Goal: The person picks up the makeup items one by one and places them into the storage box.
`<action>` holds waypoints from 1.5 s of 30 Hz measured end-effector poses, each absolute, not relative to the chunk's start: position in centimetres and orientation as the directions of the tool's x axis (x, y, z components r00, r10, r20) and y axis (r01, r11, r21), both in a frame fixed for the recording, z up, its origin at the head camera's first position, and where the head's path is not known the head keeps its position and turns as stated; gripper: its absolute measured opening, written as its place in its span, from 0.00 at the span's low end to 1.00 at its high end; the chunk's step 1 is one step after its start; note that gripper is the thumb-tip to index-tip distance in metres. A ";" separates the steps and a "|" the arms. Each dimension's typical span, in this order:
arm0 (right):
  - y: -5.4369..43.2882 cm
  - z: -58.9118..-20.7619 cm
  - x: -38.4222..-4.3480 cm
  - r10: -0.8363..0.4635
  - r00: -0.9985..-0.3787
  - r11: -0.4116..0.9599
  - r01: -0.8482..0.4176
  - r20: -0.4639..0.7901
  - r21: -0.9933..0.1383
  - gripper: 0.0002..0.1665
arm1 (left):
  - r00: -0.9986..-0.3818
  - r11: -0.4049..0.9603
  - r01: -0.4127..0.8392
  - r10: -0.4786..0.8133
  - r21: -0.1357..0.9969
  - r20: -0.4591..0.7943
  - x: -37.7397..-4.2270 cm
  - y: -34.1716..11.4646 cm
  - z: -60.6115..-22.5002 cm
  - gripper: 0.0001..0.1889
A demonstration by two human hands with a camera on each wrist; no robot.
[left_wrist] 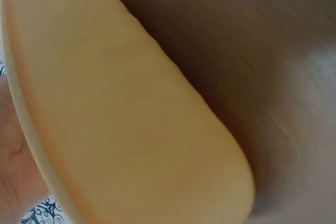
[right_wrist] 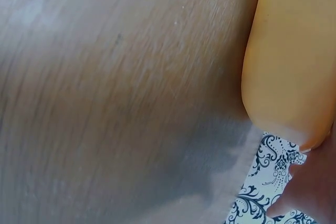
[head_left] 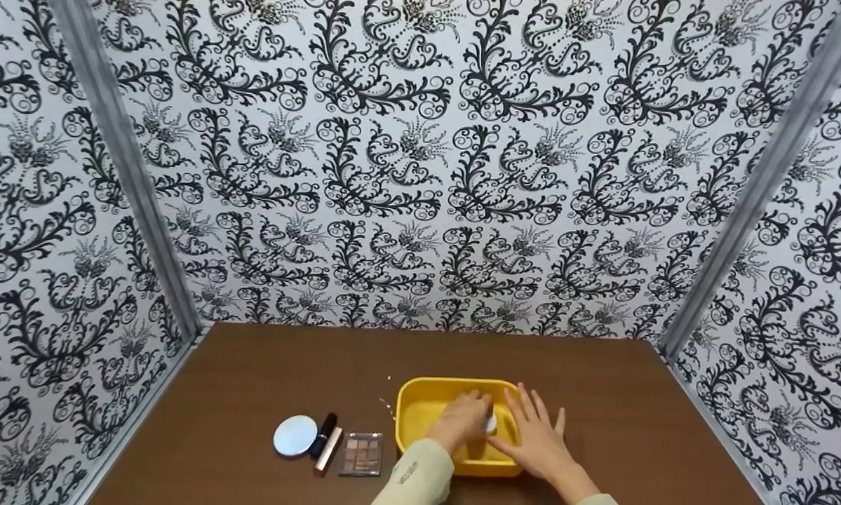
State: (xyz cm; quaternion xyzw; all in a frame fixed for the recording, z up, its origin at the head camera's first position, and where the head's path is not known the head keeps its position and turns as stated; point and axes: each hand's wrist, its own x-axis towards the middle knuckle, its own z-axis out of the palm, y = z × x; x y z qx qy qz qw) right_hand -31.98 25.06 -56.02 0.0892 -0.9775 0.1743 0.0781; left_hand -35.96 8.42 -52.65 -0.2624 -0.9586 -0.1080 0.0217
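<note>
Scroll-patterned wallpaper (head_left: 392, 175) backs a brown table (head_left: 287, 365). A round compact (head_left: 295, 435), black tube (head_left: 327, 426), slim lipstick (head_left: 329, 452) and eyeshadow palette (head_left: 362, 454) lie grouped, probably for reach. Inside the yellow tub (head_left: 419, 415), the left hand (head_left: 460, 419), fingers curled, seems to pinch a white-and-dark container (head_left: 491, 425); the right hand (head_left: 538, 440), fingers spread, spans the rim, perhaps for steadiness.

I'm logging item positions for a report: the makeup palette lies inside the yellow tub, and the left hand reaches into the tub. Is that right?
Not quite: the makeup palette lies outside the yellow tub, on the brown table to its left, as the head view shows. The left hand does reach into the tub.
</note>
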 end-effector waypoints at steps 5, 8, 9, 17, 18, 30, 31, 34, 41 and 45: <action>24.5 -55.8 -32.1 -0.152 -0.969 0.926 -0.209 0.197 -0.314 0.56 | -0.874 0.846 0.484 0.482 0.225 0.066 -35.8 8.5 -52.2 0.22; 24.3 -55.7 -32.2 -0.166 -0.967 0.923 -0.221 0.192 -0.316 0.56 | -0.871 0.844 0.487 0.487 0.226 0.061 -35.9 8.5 -52.2 0.20; 24.3 -55.7 -32.2 -0.169 -0.967 0.920 -0.225 0.192 -0.321 0.56 | -0.871 0.843 0.487 0.489 0.229 0.051 -35.9 8.5 -52.2 0.19; 24.3 -55.1 -32.4 -0.164 -0.961 0.917 -0.232 0.225 -0.324 0.55 | -0.827 0.801 0.540 0.562 0.258 -0.016 -36.4 8.1 -51.8 0.14; 24.3 -55.1 -32.5 -0.166 -0.962 0.916 -0.232 0.217 -0.327 0.55 | -0.813 0.792 0.562 0.582 0.241 -0.020 -36.4 8.0 -51.7 0.15; 23.9 -55.6 -32.4 -0.160 -0.965 0.922 -0.220 0.206 -0.317 0.57 | -0.818 0.781 0.512 0.570 0.359 -0.074 -35.6 6.5 -52.2 0.35; 24.0 -55.7 -32.4 -0.158 -0.965 0.924 -0.219 0.208 -0.312 0.57 | -0.822 0.774 0.512 0.568 0.373 -0.050 -35.6 6.3 -52.2 0.37; 24.1 -55.7 -32.3 -0.150 -0.966 0.925 -0.213 0.211 -0.316 0.57 | -0.823 0.750 0.534 0.567 0.390 0.037 -35.5 5.6 -51.9 0.38; 24.7 -55.7 -32.3 -0.142 -0.974 0.922 -0.195 0.177 -0.334 0.57 | -0.838 0.755 0.533 0.534 0.381 0.115 -36.0 2.7 -50.3 0.32; 25.0 -55.9 -32.2 -0.145 -0.975 0.924 -0.195 0.170 -0.330 0.56 | -0.855 0.777 0.510 0.506 0.369 0.115 -36.3 0.6 -49.7 0.32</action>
